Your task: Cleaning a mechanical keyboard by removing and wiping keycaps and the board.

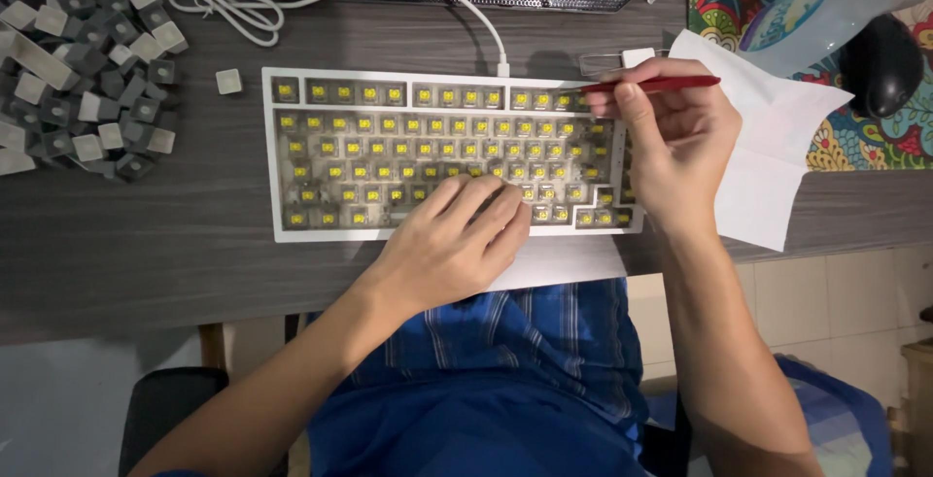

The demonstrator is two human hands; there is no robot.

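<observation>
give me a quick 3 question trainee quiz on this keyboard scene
1. True or false: the white keyboard with bare yellow switches has all its keycaps on.
2. Which hand holds the thin red tool?
A. left hand
B. right hand
C. neither
3. Fill in: the pile of loose grey and white keycaps lies on the dark wooden desk, to the ______ of the keyboard in the head view.

Key
1. False: the switches are exposed.
2. B: the right hand grips it over the keyboard's right end, while the left hand rests on the lower edge.
3. left
</observation>
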